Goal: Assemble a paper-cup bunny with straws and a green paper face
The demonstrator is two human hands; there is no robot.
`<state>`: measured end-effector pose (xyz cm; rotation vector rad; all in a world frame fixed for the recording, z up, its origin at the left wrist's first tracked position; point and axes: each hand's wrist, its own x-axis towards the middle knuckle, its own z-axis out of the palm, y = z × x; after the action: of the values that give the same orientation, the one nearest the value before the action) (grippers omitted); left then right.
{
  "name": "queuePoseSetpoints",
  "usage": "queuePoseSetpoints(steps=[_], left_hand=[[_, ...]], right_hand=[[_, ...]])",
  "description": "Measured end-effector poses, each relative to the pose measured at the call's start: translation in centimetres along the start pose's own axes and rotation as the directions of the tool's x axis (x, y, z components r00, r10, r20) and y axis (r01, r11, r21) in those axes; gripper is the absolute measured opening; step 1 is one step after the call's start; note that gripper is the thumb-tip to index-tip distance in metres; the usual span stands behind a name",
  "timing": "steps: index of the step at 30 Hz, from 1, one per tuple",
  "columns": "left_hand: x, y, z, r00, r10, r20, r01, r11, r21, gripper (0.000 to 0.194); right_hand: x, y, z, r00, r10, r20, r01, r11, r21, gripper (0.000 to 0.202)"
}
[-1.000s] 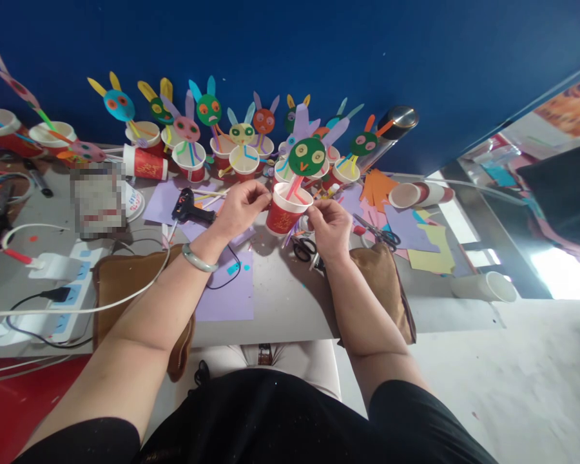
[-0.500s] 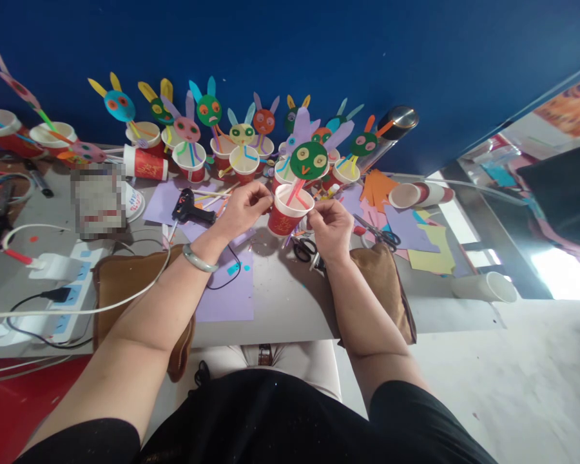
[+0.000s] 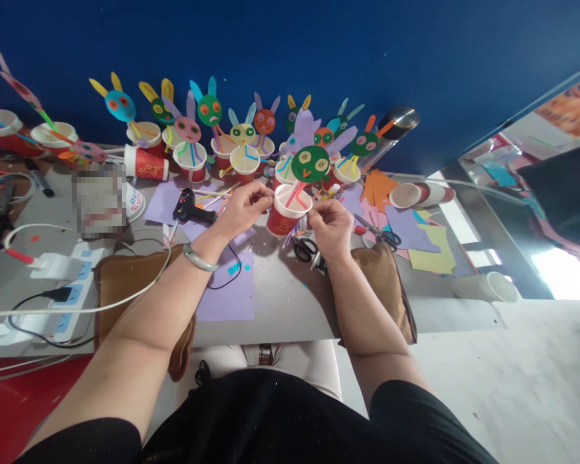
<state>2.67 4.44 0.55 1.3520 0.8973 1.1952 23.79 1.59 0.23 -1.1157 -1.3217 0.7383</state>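
A red and white paper cup (image 3: 283, 221) is held upright between my hands. From it rises a round green paper face (image 3: 310, 164) with purple ears, yellow eyes and red-pink paper strips inside the cup. My left hand (image 3: 245, 207) has thumb and forefinger pinched at the cup's left rim. On the right side, my right hand (image 3: 332, 227) pinches the rim with its fingers curled. A black glue gun (image 3: 191, 207) lies left of my left hand, and black-handled scissors (image 3: 305, 249) lie just below the cup.
Several cups with rabbit faces line the blue wall (image 3: 290, 45). Coloured paper (image 3: 432, 248), more scissors (image 3: 379, 233) and lying cups (image 3: 423, 194) are on the right. A power strip (image 3: 75, 293) and cables lie left. Brown cushions (image 3: 384, 290) sit beneath my forearms.
The green face has tilted slightly, its purple ears shifting a little down and right. The cup has moved very slightly left; both hands keep nearly the same place.
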Motion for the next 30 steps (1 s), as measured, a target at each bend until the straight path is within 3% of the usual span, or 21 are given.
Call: queuePoseSetpoints(steps=[11, 30], left_hand=[[0.1, -0.3, 0.35, 0.999, -0.036, 0.001, 0.036, 0.997, -0.075, 0.021], [0.23, -0.27, 0.3, 0.997, -0.05, -0.055, 0.045, 0.994, -0.096, 0.02]], right_hand=[[-0.06, -0.26, -0.2, 0.999, 0.042, 0.015, -0.042, 0.999, -0.023, 0.039], [-0.12, 0.02, 0.18, 0.998, 0.032, 0.055, -0.035, 0.998, 0.057, 0.029]])
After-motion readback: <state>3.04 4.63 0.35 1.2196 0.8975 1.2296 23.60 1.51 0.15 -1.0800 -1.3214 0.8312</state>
